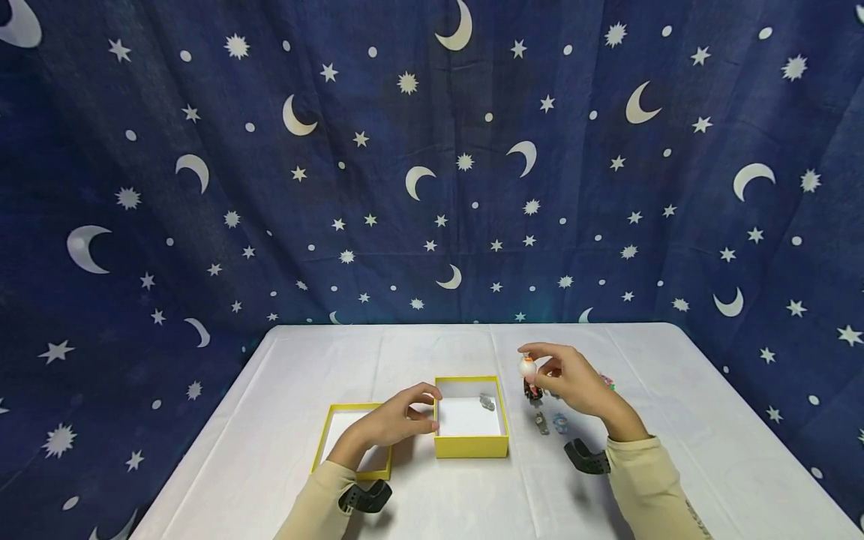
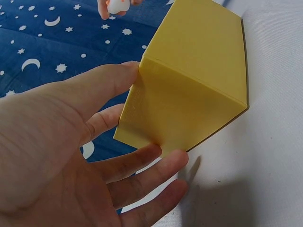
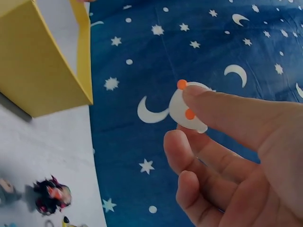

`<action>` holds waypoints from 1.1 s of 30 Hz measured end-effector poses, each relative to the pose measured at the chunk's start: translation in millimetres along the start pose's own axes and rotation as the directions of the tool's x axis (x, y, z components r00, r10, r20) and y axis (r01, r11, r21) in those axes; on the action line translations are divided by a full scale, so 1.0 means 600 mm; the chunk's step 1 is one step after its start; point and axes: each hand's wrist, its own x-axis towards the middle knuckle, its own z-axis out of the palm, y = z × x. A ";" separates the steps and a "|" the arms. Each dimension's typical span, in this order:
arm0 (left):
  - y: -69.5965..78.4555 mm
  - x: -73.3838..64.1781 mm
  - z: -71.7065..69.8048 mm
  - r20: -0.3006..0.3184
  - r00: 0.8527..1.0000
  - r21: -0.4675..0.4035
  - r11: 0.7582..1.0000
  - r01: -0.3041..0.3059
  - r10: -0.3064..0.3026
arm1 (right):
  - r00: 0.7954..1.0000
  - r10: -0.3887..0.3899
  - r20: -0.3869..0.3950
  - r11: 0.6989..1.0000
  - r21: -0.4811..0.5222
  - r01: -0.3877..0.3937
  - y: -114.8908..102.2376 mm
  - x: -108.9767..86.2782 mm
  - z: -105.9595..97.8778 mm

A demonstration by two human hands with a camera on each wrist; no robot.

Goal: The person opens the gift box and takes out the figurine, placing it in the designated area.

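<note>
My left hand (image 1: 398,420) holds the left wall of an open yellow box (image 1: 470,448), thumb and index finger at its rim, other fingers outside. Within the box, towards its far right corner, lies a small grey figurine (image 1: 487,402). Between thumb and fingers, my right hand (image 1: 574,380) pinches a small, round white figure with orange spots (image 3: 190,114), raised above the table right of the box. Its lower part is hidden by the fingers in the right wrist view. Below it stands a dark-haired figurine (image 1: 532,390).
A yellow-edged box lid (image 1: 329,436) lies left of the box, partly under my left forearm. Right of the box stand a grey-brown figurine (image 1: 541,423) and a blue one (image 1: 560,423). Something colourful (image 1: 607,381) shows behind my right hand. A starry curtain (image 1: 432,187) hangs behind the white table (image 1: 459,502).
</note>
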 end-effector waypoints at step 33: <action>-0.002 0.002 0.000 0.000 1.000 -0.002 1.000 -0.011 0.011 | 0.996 0.059 0.064 0.995 -0.090 -0.053 0.060 -0.044 -0.073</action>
